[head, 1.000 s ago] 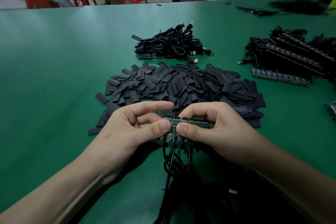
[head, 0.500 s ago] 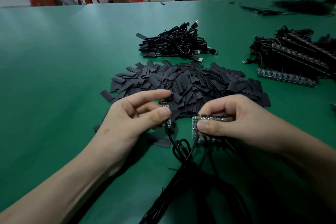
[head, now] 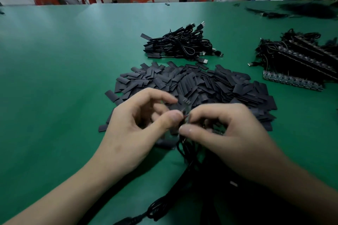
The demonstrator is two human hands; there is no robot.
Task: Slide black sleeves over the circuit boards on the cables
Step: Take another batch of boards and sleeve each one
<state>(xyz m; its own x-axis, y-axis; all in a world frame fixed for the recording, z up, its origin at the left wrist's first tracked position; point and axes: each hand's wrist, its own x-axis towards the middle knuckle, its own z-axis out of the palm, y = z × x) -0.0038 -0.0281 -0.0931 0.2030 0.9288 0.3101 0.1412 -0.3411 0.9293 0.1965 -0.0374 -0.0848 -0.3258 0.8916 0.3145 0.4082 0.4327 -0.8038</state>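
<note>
Circuit boards (head: 218, 132): small, light, stiff, judged brittle at solder joints; best pinched by edges, not pulled by lead. Cables (head: 184, 153): limp, tangle-prone, trailed toward near edge. Black sleeves (head: 201, 86): thin, soft, heaped just beyond hands. Left hand (head: 139, 128): thumb and forefinger closed on cable end, detail blurred. Right hand (head: 228, 139): fingers curled round board bunch. Fingertips almost touching, near centre.

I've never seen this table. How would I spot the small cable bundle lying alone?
Start at the green table. Past the wide pile of flat black sleeves lies the cable bundle. Unlike the bigger stack at the right, it shows no bare boards, and plugs poke up.
</note>
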